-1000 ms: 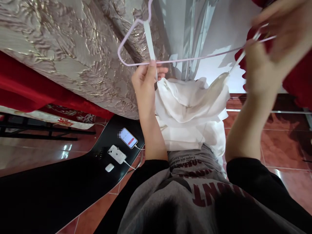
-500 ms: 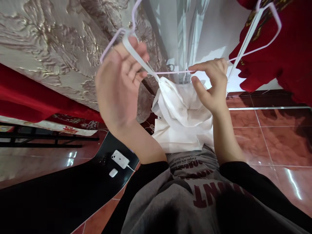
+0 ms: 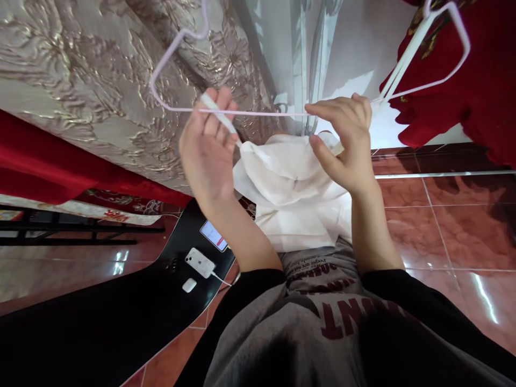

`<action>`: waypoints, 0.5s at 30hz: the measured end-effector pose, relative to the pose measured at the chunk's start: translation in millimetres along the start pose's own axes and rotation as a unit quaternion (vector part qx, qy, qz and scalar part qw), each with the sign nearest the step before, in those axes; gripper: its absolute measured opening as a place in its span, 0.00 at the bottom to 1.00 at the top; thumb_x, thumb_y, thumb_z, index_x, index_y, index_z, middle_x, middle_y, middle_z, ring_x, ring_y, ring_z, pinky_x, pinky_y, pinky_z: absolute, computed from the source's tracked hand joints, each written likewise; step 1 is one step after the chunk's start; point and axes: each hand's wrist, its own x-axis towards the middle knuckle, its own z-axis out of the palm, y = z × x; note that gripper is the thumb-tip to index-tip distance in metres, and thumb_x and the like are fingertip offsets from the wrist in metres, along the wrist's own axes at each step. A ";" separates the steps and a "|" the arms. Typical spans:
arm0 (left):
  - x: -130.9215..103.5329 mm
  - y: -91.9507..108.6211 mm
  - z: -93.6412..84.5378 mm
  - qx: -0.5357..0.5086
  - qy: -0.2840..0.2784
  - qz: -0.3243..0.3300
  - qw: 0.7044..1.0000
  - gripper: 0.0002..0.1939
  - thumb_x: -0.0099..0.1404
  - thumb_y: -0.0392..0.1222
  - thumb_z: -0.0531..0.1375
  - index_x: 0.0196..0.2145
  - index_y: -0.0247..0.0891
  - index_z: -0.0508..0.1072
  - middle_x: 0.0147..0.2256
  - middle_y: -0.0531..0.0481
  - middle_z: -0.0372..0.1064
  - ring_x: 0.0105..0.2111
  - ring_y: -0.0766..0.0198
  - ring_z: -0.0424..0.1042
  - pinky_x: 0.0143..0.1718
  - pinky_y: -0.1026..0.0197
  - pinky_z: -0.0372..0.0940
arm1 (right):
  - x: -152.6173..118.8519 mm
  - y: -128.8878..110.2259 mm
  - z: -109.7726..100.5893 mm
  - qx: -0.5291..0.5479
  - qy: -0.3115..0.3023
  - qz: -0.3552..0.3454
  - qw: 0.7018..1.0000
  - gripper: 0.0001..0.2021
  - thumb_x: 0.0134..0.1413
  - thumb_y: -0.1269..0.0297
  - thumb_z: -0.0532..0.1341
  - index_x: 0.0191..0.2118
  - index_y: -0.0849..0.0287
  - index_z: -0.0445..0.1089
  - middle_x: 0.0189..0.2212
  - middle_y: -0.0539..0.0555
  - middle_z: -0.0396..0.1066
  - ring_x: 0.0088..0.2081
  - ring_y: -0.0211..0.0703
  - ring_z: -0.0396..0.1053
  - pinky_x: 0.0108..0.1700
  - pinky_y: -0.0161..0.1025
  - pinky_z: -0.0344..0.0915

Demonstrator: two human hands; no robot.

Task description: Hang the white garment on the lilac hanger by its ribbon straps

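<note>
A pale lilac clothes hanger (image 3: 262,113) spans the view between both hands. From it hangs a white garment with thin straps (image 3: 302,177), its lower part close to my shirt. My left hand (image 3: 209,150) is palm up at the hanger's left side, fingers curled, with one white strap (image 3: 221,116) held across them beside the bar. My right hand (image 3: 346,140) lies over the bar farther right; its thumb and index finger are apart, and its other fingers bend over the bar, partly hidden. Another white strap (image 3: 409,56) loops over the hanger's right shoulder.
Beige embossed fabric (image 3: 80,80) hangs at left, red fabric (image 3: 484,80) at right. On a black bench (image 3: 100,317) lie a white phone (image 3: 199,262) with a cable, a second, lit phone (image 3: 213,235) and a small white case (image 3: 189,285). Reddish tiles (image 3: 463,231) cover the floor.
My left hand has moved down and right with the strap, which has come off the hanger's left shoulder. That end of the hanger has dropped and shows fully. My right hand has barely moved.
</note>
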 end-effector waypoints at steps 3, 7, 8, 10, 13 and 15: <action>0.9 -7.8 22.7 -0.017 0.008 0.046 0.999 0.17 0.80 0.32 0.45 0.43 0.38 0.73 0.42 0.47 0.78 0.48 0.57 0.76 0.26 0.61 0.63 | -1.9 6.7 -2.3 0.018 0.113 -0.026 0.993 0.20 0.61 0.51 0.57 0.58 0.38 0.68 0.57 0.47 0.69 0.62 0.51 0.65 0.71 0.63 0.56; 2.6 -14.4 34.7 0.024 0.056 0.057 0.997 0.18 0.80 0.29 0.43 0.41 0.38 0.70 0.35 0.47 0.76 0.44 0.57 0.77 0.22 0.59 0.54 | -4.0 40.1 -21.5 0.098 0.319 0.030 0.942 0.22 0.52 0.52 0.64 0.54 0.45 0.74 0.52 0.52 0.71 0.52 0.49 0.70 0.54 0.54 0.72; 3.0 -15.3 34.7 0.037 0.062 0.056 0.996 0.18 0.80 0.29 0.43 0.41 0.38 0.70 0.35 0.48 0.75 0.44 0.58 0.77 0.22 0.60 0.54 | -3.8 46.0 -28.6 0.119 0.307 0.051 0.943 0.22 0.49 0.53 0.66 0.52 0.47 0.75 0.48 0.54 0.73 0.47 0.49 0.72 0.47 0.52 0.73; 3.8 -16.0 33.6 0.051 0.070 0.057 0.995 0.17 0.80 0.29 0.44 0.42 0.38 0.70 0.35 0.48 0.74 0.43 0.59 0.78 0.22 0.61 0.53 | -2.3 47.3 -42.5 0.128 0.229 0.089 0.961 0.20 0.49 0.57 0.66 0.50 0.50 0.77 0.41 0.55 0.75 0.37 0.47 0.73 0.38 0.51 0.73; 4.4 -15.6 32.3 0.029 0.067 0.068 0.995 0.18 0.80 0.29 0.45 0.40 0.39 0.72 0.33 0.48 0.73 0.41 0.60 0.78 0.20 0.62 0.52 | 5.4 25.8 -57.1 0.096 0.142 0.130 0.977 0.12 0.56 0.64 0.61 0.45 0.48 0.77 0.34 0.53 0.73 0.29 0.42 0.69 0.36 0.51 0.74; 4.1 -14.8 32.2 0.022 0.071 0.062 0.995 0.20 0.80 0.30 0.46 0.38 0.41 0.74 0.33 0.48 0.72 0.41 0.59 0.78 0.19 0.62 0.52 | 17.4 9.1 -61.4 0.093 0.118 0.115 0.982 0.11 0.57 0.68 0.59 0.41 0.47 0.78 0.32 0.51 0.73 0.30 0.42 0.70 0.38 0.51 0.75</action>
